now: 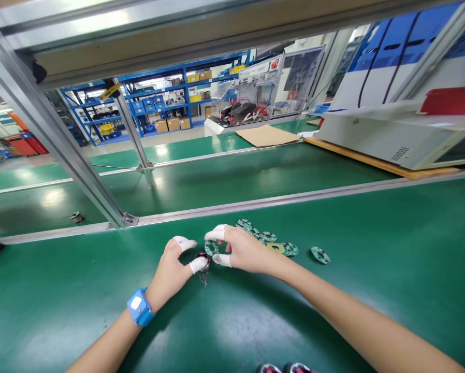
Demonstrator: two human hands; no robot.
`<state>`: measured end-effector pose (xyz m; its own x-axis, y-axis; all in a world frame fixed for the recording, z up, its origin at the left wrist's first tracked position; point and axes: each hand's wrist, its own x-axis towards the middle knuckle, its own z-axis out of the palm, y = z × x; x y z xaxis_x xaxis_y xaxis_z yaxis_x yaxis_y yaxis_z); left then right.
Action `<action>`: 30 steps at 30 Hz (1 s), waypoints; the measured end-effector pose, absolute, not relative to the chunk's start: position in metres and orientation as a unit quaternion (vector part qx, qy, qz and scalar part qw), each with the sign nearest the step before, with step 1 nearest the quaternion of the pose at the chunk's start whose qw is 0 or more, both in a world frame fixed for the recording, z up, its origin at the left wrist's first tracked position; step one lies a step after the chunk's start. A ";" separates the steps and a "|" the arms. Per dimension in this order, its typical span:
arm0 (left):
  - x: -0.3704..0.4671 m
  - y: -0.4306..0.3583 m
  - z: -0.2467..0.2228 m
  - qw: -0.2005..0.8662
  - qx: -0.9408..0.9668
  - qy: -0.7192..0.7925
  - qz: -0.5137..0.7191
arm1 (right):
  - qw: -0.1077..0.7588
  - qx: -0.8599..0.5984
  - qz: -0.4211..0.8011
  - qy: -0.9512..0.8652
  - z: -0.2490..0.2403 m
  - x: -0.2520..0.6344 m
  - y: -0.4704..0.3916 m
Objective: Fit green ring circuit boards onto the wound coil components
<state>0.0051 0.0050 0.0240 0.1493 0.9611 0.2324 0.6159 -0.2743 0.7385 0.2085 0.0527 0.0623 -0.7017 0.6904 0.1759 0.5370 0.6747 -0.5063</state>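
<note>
Between my hands is a small dark and red wound part (203, 262) with thin wires hanging below it. My left hand (177, 267), with white covers on thumb and fingertip and a blue wrist strap (140, 306), holds this part at its side. A green ring-shaped circuit board (211, 248) is pinched between the white-covered thumb and finger of my right hand (236, 248), just above and right of the wound part. Several similar green ring boards (269, 237) lie behind my right hand, a yellowish ring (276, 247) among them. One more board (320, 255) rests apart to the right.
Two red and dark round parts (299, 368) show at the bottom edge. A metal post (61, 119) rises at the left. Beyond the table's metal rail (256, 203) are a small part (76, 217), brown cardboard (269, 135) and a grey machine (388, 134) on a wooden board.
</note>
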 end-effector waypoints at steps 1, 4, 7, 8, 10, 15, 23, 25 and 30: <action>0.006 0.005 0.027 0.253 0.717 0.536 0.366 | 0.203 -0.312 0.233 -0.899 0.061 0.205 0.050; 0.010 0.005 0.033 0.314 0.705 0.505 0.386 | 0.256 -0.264 0.244 -0.898 0.056 0.196 0.042; 0.012 0.005 0.034 0.364 0.663 0.509 0.410 | 0.280 -0.279 0.219 -0.892 0.049 0.191 0.037; 0.013 0.005 0.033 0.375 0.646 0.515 0.420 | 0.283 -0.291 0.212 -0.889 0.048 0.190 0.037; 0.014 0.005 0.031 0.388 0.619 0.525 0.437 | 0.281 -0.317 0.192 -0.885 0.046 0.189 0.036; 0.015 0.006 0.025 0.384 0.620 0.521 0.444 | 0.256 -0.342 0.129 -0.895 0.046 0.191 0.038; 0.007 0.006 0.015 0.168 0.763 0.570 0.256 | 0.272 -0.435 0.248 -0.822 0.034 0.201 0.063; 0.009 0.006 0.014 0.153 0.774 0.574 0.220 | 0.269 -0.415 0.289 -0.820 0.032 0.198 0.062; 0.012 0.006 0.012 0.118 0.785 0.573 0.204 | 0.215 -0.360 0.283 -0.863 0.033 0.189 0.049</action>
